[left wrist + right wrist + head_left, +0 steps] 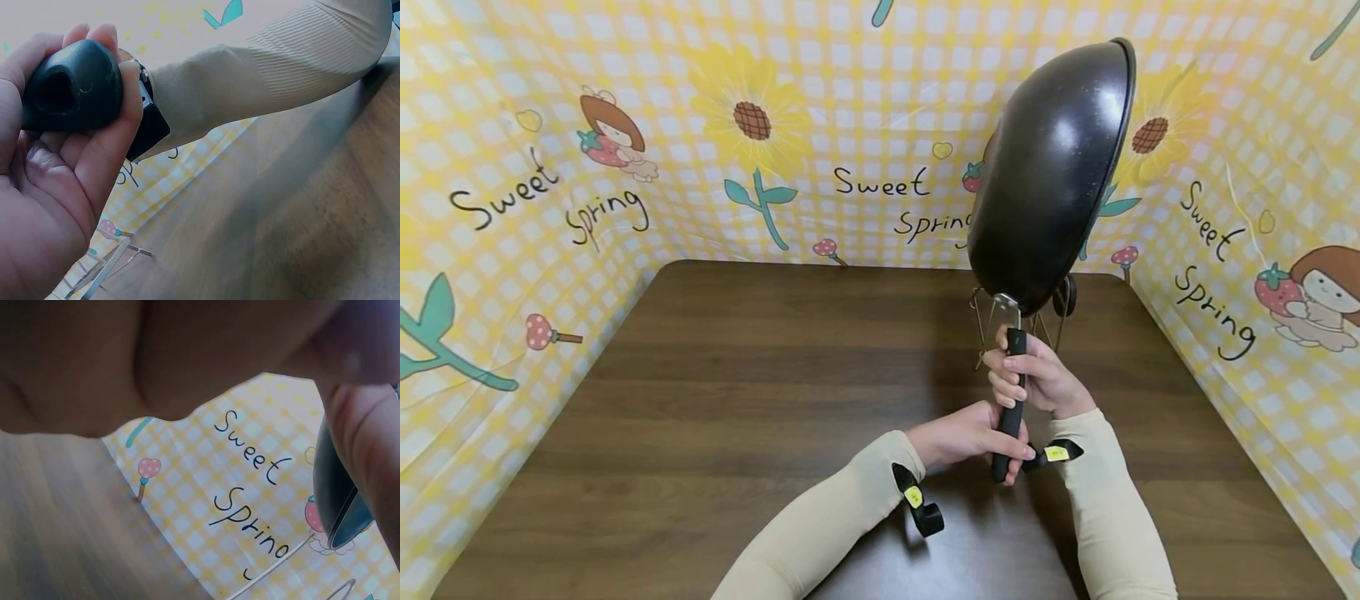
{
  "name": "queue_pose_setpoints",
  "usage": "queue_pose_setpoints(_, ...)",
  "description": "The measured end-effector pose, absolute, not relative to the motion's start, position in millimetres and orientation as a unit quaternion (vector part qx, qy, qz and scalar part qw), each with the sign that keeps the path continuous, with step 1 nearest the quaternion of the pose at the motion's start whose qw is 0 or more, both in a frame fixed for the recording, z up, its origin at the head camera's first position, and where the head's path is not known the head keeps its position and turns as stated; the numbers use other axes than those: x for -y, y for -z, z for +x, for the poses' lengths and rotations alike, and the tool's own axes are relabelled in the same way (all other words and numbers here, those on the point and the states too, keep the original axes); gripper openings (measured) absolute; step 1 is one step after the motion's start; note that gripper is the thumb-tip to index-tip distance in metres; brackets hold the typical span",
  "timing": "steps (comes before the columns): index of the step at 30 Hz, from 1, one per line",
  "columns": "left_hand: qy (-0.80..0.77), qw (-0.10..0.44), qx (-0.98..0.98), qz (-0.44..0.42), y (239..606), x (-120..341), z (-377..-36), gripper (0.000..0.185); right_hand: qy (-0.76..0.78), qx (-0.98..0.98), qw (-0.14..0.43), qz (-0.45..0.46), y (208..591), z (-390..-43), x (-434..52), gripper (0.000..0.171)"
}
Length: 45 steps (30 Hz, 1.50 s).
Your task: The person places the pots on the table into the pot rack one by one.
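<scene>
A black wok (1052, 175) is raised above the table's far right part, tilted up on its side with its dark outer surface towards me. Its black handle (1011, 417) points down towards me. My right hand (1045, 379) grips the handle's upper part, close to the metal bracket. Lower down, my left hand (966, 433) holds the handle near its end. The left wrist view shows the handle's rounded end (100, 87) between thumb and fingers. In the right wrist view, blurred fingers fill the top, and a piece of the wok (331, 481) shows at the right.
Behind the wok stands a thin metal wire rack (979, 321), mostly hidden by it. A round black piece (1064, 296) shows beside the rack. The brown wooden table (760, 375) is enclosed by yellow checked cloth (865, 108) at the back and both sides.
</scene>
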<state>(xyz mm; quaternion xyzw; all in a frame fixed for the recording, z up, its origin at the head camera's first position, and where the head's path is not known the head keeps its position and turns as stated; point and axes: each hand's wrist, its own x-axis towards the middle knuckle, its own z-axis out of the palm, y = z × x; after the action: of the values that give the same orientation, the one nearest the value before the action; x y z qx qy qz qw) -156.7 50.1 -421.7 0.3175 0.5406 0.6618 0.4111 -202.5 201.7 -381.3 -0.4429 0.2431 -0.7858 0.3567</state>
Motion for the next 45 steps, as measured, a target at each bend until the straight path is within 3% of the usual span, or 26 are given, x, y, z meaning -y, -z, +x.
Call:
queue_pose_setpoints(28,-0.653,0.469,-0.518,0.292,420.1,-67.3,-157.4,0.02,0.8,-0.243,0.351,-0.422,396.5,-200.9,-225.3,0.017)
queue_pose_setpoints(45,-0.642,0.465,-0.541,0.282,424.3,-76.3,-156.1,0.018,0.808,-0.199,0.357,-0.424,409.5,-202.7,-233.3,0.017)
